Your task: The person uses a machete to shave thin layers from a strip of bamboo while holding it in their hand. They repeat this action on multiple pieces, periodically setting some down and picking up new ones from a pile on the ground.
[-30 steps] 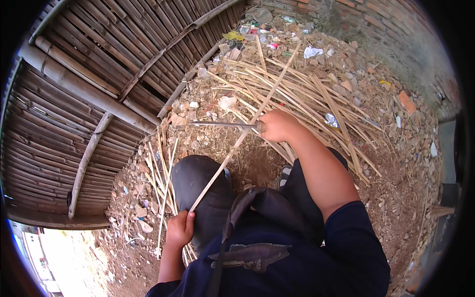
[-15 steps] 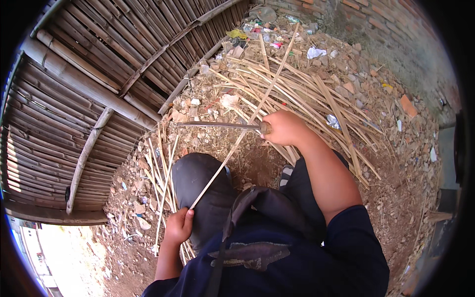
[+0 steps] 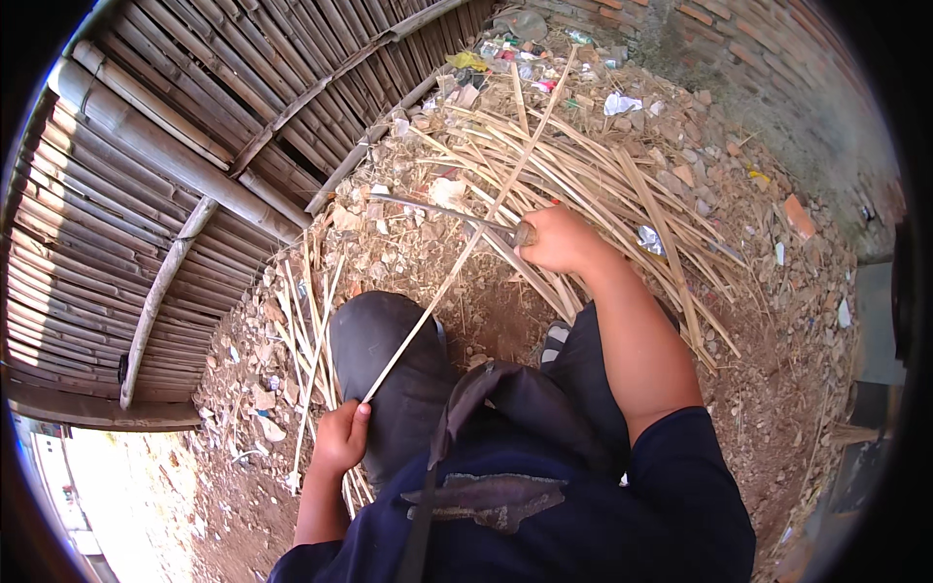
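Note:
My left hand (image 3: 342, 437) is closed on the near end of a long bamboo strip (image 3: 418, 326), thumb along the top, beside my left knee. The strip slants up and away to the right, over the pile. My right hand (image 3: 559, 240) grips the short handle of a long, narrow knife (image 3: 442, 210), its blade pointing left. The blade crosses the strip just left of the handle; whether they touch I cannot tell. Beyond my right hand lies a pile of pale bamboo strips (image 3: 593, 180). More loose strips (image 3: 313, 364) lie left of my left knee.
A bamboo-pole wall (image 3: 126, 291) stands on the left, with a thick pole across it. At the far right rises a brick wall (image 3: 768, 78). Stones, brick pieces (image 3: 800, 218) and litter (image 3: 622, 103) cover the dirt around my legs.
The knife's tip has swung upward and away, so the blade is now more tilted. Both hands keep their holds, and the strip has barely shifted.

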A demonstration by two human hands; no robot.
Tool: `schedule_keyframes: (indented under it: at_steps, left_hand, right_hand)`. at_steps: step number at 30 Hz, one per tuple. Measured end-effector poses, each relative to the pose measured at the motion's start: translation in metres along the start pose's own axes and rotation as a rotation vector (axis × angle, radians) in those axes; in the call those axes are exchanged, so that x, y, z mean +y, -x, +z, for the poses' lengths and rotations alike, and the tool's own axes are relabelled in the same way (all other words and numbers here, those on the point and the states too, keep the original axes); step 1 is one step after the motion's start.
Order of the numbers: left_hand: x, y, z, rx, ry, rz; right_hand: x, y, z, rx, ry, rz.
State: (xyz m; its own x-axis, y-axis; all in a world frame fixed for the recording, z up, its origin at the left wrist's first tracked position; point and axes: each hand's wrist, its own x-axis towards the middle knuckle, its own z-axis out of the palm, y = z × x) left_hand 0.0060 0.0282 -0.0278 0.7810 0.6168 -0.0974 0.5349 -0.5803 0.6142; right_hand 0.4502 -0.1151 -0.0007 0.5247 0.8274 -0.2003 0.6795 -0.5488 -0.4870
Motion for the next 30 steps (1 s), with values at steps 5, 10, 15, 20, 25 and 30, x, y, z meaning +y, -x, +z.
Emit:
schedule_keyframes:
  at_steps: [5, 10, 15, 20, 25, 30]
  left_hand:
    - [-0.001, 0.000, 0.001, -0.021, 0.034, -0.026]
    - [-0.009, 0.000, 0.006, 0.001, 0.022, -0.022]
    - [-0.002, -0.001, 0.000, 0.011, -0.022, -0.022]
    - [-0.001, -0.005, -0.005, -0.079, 0.085, -0.063]
    - [-0.016, -0.002, -0.002, -0.082, 0.137, -0.047]
    - [-0.016, -0.006, -0.001, -0.087, 0.226, -0.123]
  right_hand:
    - [-0.021, 0.010, 0.006, -0.127, 0.121, -0.136]
    - [0.025, -0.018, 0.017, -0.002, -0.044, -0.107]
    - [-0.002, -0.007, 0.001, -0.037, 0.078, 0.003]
    - [-0.023, 0.012, 0.014, -0.108, 0.143, -0.152]
    - [-0.022, 0.016, -0.004, -0.145, 0.035, -0.173]
    - [0.021, -0.013, 0.005, 0.126, -0.023, -0.018]
